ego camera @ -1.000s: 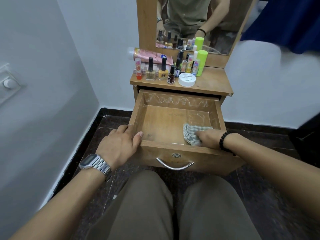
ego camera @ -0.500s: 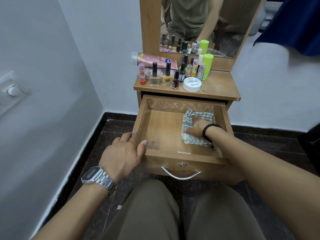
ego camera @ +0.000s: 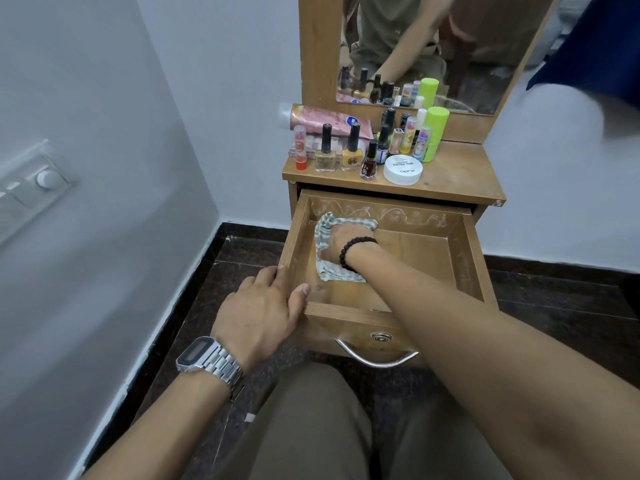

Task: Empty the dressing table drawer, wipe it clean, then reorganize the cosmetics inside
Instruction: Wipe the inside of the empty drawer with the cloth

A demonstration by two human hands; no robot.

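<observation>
1. Drawer (ego camera: 467, 258) of the dressing table (ego camera: 460, 181) stands pulled out; only a cloth lies inside.
2. Right hand (ego camera: 346, 242) presses the checked cloth (ego camera: 325, 271) onto the drawer floor toward the 10 o'clock corner; whether its fingers curl into the cloth cannot be told.
3. Left hand (ego camera: 263, 310) grips the drawer's 7 o'clock corner, thumb over the front edge.
4. Cosmetics on the tabletop at 12 o'clock: nail polish bottles (ego camera: 351, 150), white round jar (ego camera: 402, 169), green stick (ego camera: 434, 133), pink tube (ego camera: 329, 121) lying flat.

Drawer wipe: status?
Left hand grips drawer front-left corner. Right hand presses checked cloth at back-left of floor. Cosmetics on tabletop; drawer otherwise empty.
</observation>
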